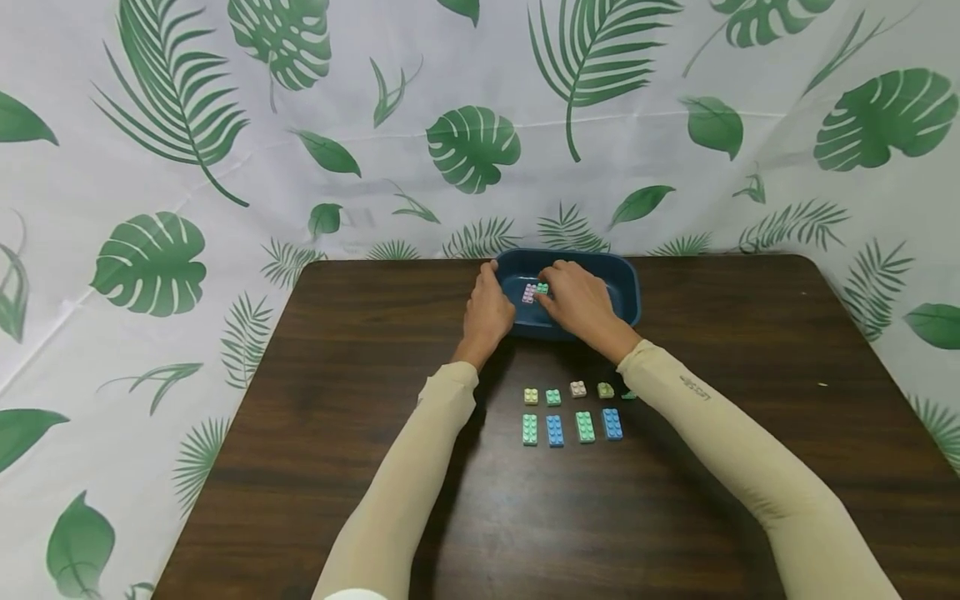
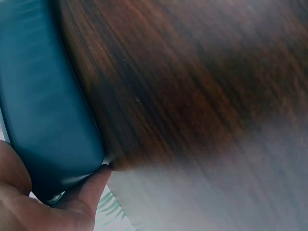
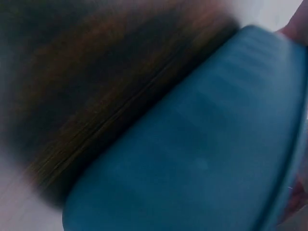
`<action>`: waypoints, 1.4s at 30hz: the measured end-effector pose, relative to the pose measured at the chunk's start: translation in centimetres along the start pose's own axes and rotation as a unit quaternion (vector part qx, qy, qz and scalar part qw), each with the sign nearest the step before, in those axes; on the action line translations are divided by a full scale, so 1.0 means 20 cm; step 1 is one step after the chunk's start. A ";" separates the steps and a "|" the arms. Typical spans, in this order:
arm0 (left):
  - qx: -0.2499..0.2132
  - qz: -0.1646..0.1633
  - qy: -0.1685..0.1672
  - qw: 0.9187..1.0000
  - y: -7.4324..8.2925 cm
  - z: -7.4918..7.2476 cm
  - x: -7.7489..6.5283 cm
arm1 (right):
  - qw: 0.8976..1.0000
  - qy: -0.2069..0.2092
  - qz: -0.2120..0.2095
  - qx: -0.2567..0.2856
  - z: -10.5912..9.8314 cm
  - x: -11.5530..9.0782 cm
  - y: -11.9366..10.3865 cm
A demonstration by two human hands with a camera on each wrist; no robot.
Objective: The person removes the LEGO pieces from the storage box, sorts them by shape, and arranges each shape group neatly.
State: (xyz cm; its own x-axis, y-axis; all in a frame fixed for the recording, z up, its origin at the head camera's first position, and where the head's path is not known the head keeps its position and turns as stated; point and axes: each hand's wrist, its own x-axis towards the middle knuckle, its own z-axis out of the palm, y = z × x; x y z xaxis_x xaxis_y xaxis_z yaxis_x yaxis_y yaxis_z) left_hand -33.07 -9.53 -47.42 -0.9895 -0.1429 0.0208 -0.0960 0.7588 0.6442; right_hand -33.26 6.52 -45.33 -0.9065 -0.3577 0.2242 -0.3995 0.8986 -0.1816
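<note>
A dark blue plastic bin stands near the table's far edge. My left hand grips its left end, with thumb and fingers at the corner, as the left wrist view also shows. My right hand reaches over the near rim into the bin. Its thumb and fingertips are right at a small green toy brick; I cannot tell whether they pinch it. A longer pink toy brick lies beside the green one. In the right wrist view the bin's outer wall hides most of that hand.
On the dark wooden table, nearer me, are two rows of toy bricks: small ones, including a yellow one, and longer green and blue ones. The right sleeve partly covers a green piece. A leaf-print cloth hangs behind.
</note>
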 end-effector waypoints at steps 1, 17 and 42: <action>0.000 -0.001 -0.001 1.000 0.00 0.00 0.00 | 1.000 -0.008 0.008 -0.002 0.01 0.02 0.01; -0.015 0.011 -0.012 1.000 0.05 0.06 -0.01 | 0.995 -0.072 0.036 -0.052 0.08 0.03 0.11; -0.018 0.000 -0.009 1.000 0.00 0.01 0.01 | 0.993 -0.036 -0.082 -0.074 -0.36 -0.42 0.03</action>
State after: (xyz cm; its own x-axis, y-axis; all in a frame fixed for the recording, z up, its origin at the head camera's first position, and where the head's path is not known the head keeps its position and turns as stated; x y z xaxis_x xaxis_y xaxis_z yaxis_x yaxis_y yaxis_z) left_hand -33.33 -9.45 -47.63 -0.9914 -0.1307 0.0070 -0.0921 0.7350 0.6717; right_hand -24.85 11.93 -40.44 -0.8403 -0.5153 0.1681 -0.5233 0.8521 -0.0037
